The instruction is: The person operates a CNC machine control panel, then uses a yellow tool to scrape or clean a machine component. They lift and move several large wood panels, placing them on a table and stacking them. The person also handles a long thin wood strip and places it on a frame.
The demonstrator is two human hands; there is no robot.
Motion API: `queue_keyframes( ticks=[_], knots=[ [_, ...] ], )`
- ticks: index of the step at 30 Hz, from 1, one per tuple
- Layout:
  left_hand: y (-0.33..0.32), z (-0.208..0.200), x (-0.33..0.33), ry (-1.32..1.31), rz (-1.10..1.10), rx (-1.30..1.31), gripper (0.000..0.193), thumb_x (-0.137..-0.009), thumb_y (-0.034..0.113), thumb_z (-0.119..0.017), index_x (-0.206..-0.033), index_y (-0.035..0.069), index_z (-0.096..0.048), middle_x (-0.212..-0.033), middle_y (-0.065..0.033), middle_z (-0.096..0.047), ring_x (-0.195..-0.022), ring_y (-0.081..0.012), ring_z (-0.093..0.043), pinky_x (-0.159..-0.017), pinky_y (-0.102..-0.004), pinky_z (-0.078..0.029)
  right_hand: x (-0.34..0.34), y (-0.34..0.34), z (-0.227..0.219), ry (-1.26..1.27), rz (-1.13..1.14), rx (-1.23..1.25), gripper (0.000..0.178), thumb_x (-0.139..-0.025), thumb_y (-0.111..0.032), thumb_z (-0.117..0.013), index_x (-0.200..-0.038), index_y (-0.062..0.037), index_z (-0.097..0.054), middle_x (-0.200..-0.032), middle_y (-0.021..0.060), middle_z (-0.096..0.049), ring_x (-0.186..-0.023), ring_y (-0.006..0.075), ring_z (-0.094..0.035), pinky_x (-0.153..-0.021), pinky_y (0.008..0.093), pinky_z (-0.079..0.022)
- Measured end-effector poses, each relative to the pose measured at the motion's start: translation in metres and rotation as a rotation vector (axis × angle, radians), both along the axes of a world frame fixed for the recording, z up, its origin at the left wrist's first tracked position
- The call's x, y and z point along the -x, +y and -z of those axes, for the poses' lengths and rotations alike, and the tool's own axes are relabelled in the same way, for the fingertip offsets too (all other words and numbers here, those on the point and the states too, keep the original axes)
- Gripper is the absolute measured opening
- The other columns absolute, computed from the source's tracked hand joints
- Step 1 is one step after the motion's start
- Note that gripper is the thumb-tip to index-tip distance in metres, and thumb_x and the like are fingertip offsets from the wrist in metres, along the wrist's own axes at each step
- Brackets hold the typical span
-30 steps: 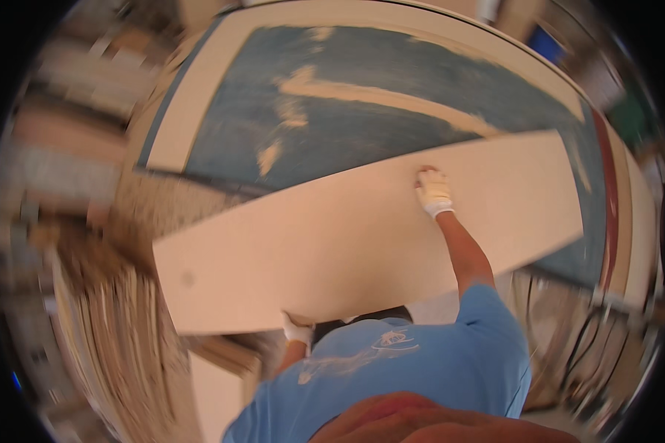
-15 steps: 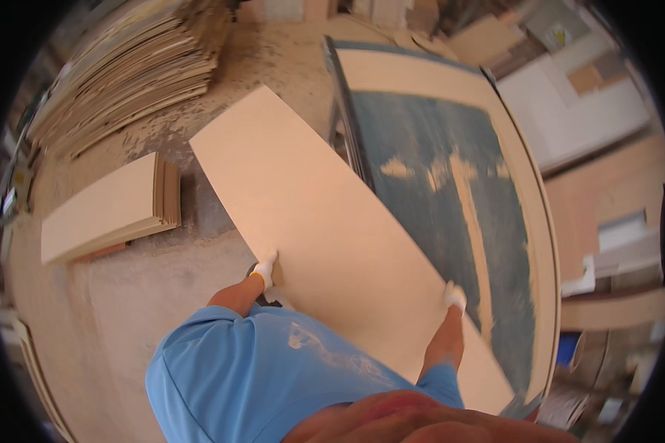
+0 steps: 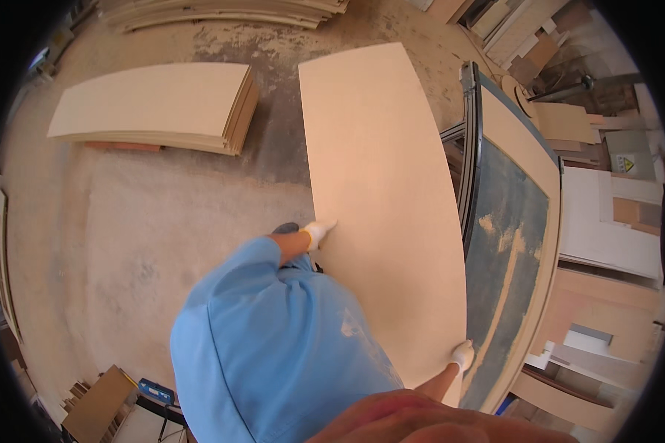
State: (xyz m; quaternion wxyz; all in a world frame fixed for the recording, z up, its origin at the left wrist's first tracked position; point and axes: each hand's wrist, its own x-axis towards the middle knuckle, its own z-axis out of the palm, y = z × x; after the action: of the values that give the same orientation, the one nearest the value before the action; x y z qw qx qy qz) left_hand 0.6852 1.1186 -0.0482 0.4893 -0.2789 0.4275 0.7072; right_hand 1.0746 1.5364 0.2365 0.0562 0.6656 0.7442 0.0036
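Note:
A long pale wooden board (image 3: 384, 170) spans the middle of the view, carried in front of me. At its left edge my left hand (image 3: 318, 233), in a white glove with a yellow cuff, grips it with the thumb on top; the other fingers are hidden beneath. My right hand (image 3: 462, 356), also white-gloved, is closed on the board's right edge near its close end. Right of the board stands a machine table (image 3: 499, 192) with a dark blue-grey bed, a pale border and patches of sawdust.
A stack of similar boards (image 3: 151, 100) lies on the floor at the far left. Behind it is a larger pile of sheets (image 3: 222, 11). Several offcuts and panels (image 3: 606, 303) lean along the right side. At lower left are a blue box (image 3: 156, 391) and a brown panel (image 3: 100, 406).
My view and body have turned left, so the machine table sits farther right. The board now points more straight ahead. Both hands keep their hold on it.

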Motion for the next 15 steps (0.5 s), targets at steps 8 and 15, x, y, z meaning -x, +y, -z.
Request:
queue_keyframes(
  ticks=[8,15],
  knots=[
    [-0.157,-0.038,0.049,-0.021,-0.085,-0.162,0.05,-0.102,0.039,-0.067,-0.138,0.005,-0.062,-0.137,-0.0142,-0.067,-0.125,-0.0323,-0.063,-0.105,-0.0514,-0.05,0.077,-0.157,-0.054,-0.01,-0.002,-0.169,0.063,-0.103,-0.046,-0.039,-0.107,0.0036,-0.077,-0.11,0.0285,-0.073,-0.104,0.0477,-0.07,-0.092,0.0527,-0.054],
    [-0.352,-0.031,0.054,-0.127,-0.15,-0.013,0.047,-0.104,0.037,-0.064,-0.138,0.005,-0.061,-0.136,-0.0149,-0.067,-0.124,-0.0344,-0.063,-0.104,-0.0526,-0.05,0.11,-0.278,0.049,0.007,-0.098,0.001,0.066,-0.103,-0.049,-0.038,-0.111,0.0051,-0.075,-0.114,0.0302,-0.071,-0.112,0.0482,-0.067,-0.099,0.0532,-0.051]
  ],
)
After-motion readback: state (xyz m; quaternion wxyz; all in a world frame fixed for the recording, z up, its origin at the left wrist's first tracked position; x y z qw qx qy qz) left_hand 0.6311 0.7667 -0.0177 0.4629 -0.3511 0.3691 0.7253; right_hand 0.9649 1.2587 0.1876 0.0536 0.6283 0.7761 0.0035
